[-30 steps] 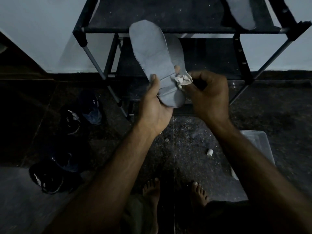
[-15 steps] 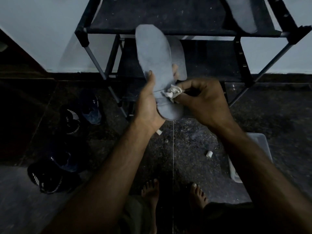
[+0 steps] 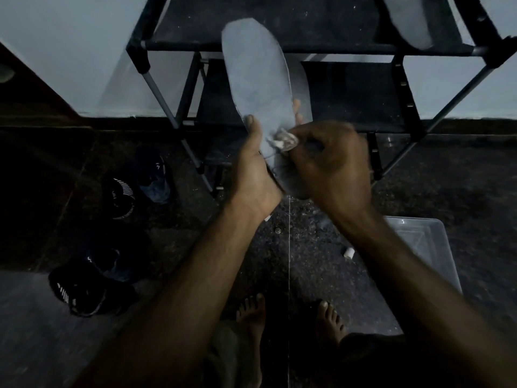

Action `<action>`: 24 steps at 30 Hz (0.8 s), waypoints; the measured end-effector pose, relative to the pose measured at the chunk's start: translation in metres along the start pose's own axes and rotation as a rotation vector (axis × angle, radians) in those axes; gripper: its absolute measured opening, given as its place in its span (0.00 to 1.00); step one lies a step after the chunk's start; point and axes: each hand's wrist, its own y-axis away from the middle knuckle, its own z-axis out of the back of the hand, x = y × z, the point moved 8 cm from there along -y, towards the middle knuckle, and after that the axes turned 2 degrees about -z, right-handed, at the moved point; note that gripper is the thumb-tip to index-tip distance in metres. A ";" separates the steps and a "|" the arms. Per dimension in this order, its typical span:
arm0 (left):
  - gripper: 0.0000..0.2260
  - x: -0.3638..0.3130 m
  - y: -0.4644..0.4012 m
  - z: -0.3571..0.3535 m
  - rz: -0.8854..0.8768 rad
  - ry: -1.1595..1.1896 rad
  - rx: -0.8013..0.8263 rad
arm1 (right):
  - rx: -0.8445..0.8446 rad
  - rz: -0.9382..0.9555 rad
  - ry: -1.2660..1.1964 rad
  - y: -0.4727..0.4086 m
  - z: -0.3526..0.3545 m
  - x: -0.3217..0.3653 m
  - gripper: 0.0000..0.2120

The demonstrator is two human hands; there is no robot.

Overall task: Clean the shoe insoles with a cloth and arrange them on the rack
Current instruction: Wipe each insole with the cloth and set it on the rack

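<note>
The insole (image 3: pixel 258 79) stands toe-up in front of the rack (image 3: pixel 307 47), gripped near its heel by the left hand (image 3: pixel 253 175), thumb on the grey face and fingertips curling round the far edge, with a second insole (image 3: pixel 303 88) showing just behind it. The right hand (image 3: pixel 333 166) pinches a crumpled cloth (image 3: pixel 282 140) in curled fingers and presses it to the lower part of the insole. Another insole (image 3: pixel 405 21) lies on the rack's top shelf, dark shoes (image 3: pixel 84 287) sit on the floor at the left, and a clear tub (image 3: pixel 428 242) is by the right forearm.
</note>
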 end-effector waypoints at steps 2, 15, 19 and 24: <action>0.30 -0.001 0.000 -0.003 -0.017 -0.003 0.017 | -0.046 -0.056 0.001 -0.004 0.010 -0.015 0.05; 0.30 0.008 -0.003 0.000 0.030 0.046 0.029 | -0.045 -0.019 -0.016 -0.005 0.014 -0.009 0.05; 0.28 0.009 -0.003 0.006 0.009 0.019 -0.010 | 0.046 0.068 -0.032 0.007 -0.002 0.015 0.06; 0.28 0.014 -0.003 0.011 0.020 -0.036 -0.042 | 0.021 0.039 -0.020 0.002 0.005 0.008 0.04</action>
